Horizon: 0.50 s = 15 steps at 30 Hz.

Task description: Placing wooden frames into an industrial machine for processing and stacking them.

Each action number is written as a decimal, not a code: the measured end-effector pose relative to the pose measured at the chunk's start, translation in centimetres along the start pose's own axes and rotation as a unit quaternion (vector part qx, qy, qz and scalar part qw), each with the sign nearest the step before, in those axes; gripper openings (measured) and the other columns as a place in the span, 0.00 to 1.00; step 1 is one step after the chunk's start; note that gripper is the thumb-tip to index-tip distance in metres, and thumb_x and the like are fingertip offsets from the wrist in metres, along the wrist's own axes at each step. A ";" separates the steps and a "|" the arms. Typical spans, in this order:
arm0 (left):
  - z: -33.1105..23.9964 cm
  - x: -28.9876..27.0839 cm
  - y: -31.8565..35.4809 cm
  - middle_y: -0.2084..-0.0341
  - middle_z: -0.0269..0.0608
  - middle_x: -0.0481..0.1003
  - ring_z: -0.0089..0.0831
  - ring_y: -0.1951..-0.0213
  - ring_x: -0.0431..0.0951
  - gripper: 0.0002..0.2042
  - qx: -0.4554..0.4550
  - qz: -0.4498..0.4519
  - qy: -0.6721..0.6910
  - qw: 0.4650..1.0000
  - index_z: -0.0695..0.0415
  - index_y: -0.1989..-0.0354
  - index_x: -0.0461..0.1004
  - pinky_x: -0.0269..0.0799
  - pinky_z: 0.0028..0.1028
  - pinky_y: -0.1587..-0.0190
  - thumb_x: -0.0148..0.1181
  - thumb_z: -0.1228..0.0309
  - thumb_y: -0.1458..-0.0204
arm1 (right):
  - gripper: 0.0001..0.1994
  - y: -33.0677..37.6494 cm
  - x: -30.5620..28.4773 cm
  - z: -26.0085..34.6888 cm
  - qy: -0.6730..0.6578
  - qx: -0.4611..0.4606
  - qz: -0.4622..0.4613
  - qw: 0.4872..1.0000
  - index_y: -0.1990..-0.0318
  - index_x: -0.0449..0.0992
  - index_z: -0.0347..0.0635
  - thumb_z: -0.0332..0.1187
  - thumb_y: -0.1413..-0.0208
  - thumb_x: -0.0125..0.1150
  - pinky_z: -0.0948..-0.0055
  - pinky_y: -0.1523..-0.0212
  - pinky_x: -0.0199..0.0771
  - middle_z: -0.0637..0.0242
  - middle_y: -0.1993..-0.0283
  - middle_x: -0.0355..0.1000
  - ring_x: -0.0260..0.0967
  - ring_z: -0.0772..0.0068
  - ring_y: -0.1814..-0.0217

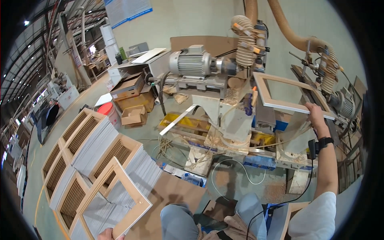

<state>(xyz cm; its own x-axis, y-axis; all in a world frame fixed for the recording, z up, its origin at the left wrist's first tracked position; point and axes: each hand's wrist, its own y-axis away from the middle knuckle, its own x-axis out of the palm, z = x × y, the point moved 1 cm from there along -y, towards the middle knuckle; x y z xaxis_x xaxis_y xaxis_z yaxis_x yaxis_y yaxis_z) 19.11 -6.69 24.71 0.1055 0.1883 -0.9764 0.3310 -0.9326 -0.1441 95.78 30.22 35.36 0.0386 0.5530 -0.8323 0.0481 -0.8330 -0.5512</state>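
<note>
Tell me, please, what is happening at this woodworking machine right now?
A person sits facing a woodworking machine with an electric motor and ribbed dust hoses. The right hand holds a pale rectangular wooden frame up at the machine. The left hand grips the corner of a second frame, tilted over stacks of similar frames on the floor. Sawdust and offcuts lie below the machine.

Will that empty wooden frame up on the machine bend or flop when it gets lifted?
Probably not: the frame keeps straight edges while the right hand grips only one corner. It looks light, being just thin rails around an open middle. Held by a corner, it may swing or twist.
</note>
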 end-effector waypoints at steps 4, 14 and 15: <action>1.7 0.3 1.6 0.78 0.56 0.74 0.56 0.73 0.74 0.20 -0.025 0.033 -0.039 0.998 0.58 0.65 0.73 0.70 0.45 0.73 0.64 0.54 0.57 | 0.10 0.6 0.7 -1.3 0.022 0.023 0.025 0.999 0.63 0.72 0.43 0.24 0.54 0.49 0.55 0.60 0.64 0.56 0.66 0.71 0.66 0.49 0.57; 4.8 2.7 3.6 0.82 0.48 0.73 0.48 0.78 0.74 0.24 -0.013 -0.035 -0.047 0.998 0.59 0.72 0.72 0.70 0.40 0.75 0.68 0.49 0.67 | 0.11 -3.7 5.2 -0.2 0.002 0.034 0.014 0.999 0.62 0.73 0.45 0.26 0.52 0.47 0.57 0.54 0.65 0.52 0.63 0.71 0.66 0.46 0.54; 4.6 2.4 3.0 0.82 0.49 0.73 0.49 0.77 0.74 0.24 -0.020 -0.042 -0.061 0.997 0.59 0.72 0.72 0.70 0.41 0.75 0.70 0.51 0.69 | 0.11 -4.0 6.5 -1.9 0.023 0.009 0.013 1.000 0.60 0.74 0.44 0.27 0.51 0.47 0.60 0.53 0.65 0.53 0.62 0.73 0.67 0.48 0.54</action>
<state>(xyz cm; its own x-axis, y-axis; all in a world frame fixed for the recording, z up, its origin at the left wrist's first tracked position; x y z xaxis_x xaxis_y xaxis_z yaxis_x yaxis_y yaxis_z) 16.06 -10.45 21.21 -0.0389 0.2236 -0.9739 0.3711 -0.9017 -0.2218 97.73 37.19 32.25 0.0848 0.5319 -0.8426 0.0290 -0.8466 -0.5315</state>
